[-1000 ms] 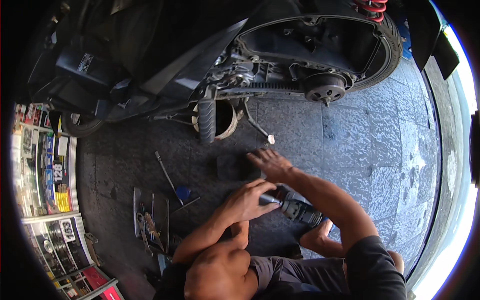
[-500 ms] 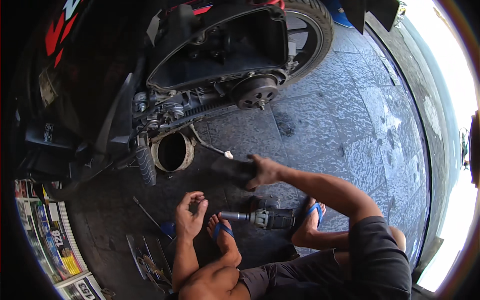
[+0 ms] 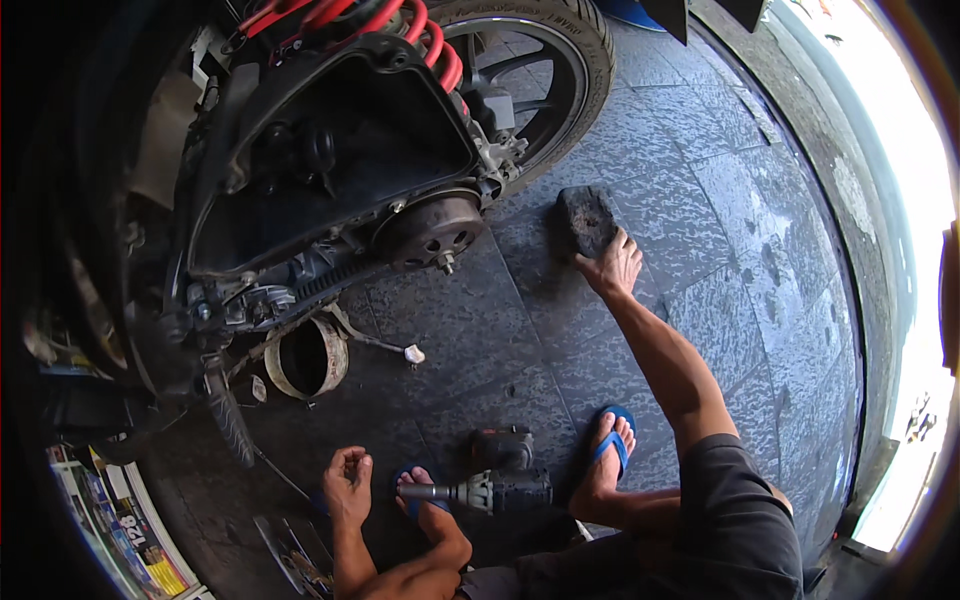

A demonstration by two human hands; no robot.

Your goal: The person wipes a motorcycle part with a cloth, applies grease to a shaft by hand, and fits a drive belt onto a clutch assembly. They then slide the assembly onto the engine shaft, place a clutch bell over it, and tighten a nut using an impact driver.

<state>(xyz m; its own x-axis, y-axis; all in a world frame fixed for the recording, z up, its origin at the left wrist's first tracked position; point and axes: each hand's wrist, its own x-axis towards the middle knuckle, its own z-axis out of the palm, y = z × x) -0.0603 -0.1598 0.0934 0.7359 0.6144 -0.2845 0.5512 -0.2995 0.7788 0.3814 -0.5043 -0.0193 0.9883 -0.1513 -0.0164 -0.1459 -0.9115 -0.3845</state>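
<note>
My right hand (image 3: 615, 265) reaches far out over the tiled floor, its fingers and thumb gripping the near end of a dark, worn block (image 3: 587, 215). To the right of a motorbike's round clutch drum (image 3: 430, 232), the block is at or just above the floor; I cannot tell which. My left hand (image 3: 348, 488) hovers beside my left foot with its fingers curled to the thumb. Anything pinched there is too small or hidden to name. Between my feet lies a cordless impact wrench (image 3: 512, 491), a long socket on its nose pointing left.
The bike's opened drive case (image 3: 350, 150) and rear wheel (image 3: 590, 100) fill the upper part. Under it stands a pale-rimmed bucket (image 3: 338, 358), near the stand leg (image 3: 414, 354). Hand tools (image 3: 290, 555) lie at lower left, past them stocked shelves (image 3: 135, 530).
My right hand has carried the dark block away from me, up and to the right. The whole view has shifted, so the bike sits further left. My left hand stays curled.
</note>
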